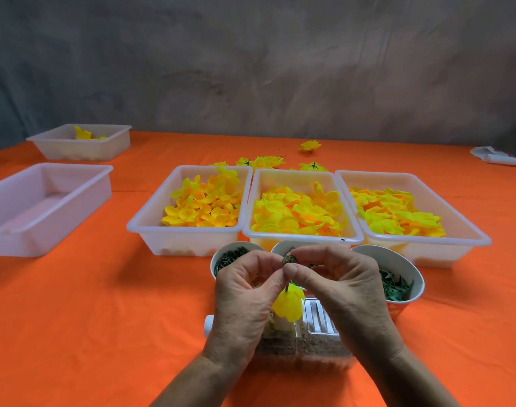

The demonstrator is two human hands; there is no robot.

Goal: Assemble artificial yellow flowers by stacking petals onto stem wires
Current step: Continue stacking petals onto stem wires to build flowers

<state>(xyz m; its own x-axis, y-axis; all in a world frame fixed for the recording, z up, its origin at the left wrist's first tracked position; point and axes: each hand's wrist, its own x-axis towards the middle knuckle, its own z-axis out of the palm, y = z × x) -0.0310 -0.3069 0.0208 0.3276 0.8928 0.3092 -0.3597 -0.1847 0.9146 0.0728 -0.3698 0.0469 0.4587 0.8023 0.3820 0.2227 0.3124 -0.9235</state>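
Observation:
My left hand (243, 292) and my right hand (343, 284) meet above the front of the table. Together their fingertips pinch a small green piece (289, 257). Just below it a thin stem wire (287, 286) runs down into a folded yellow petal (289, 306), which hangs between my palms over a clear plastic box (318, 321). Three white trays behind hold loose yellow petals: a left one (145, 221), a middle one (306, 174) and a right one (474, 233).
Three bowls stand in front of the trays, with dark green pieces in the left bowl (230, 255) and green leaf shapes in the right bowl (397, 283). An empty tray (42, 201) and a far tray (83, 141) sit left. Finished flowers (309, 146) lie behind the trays.

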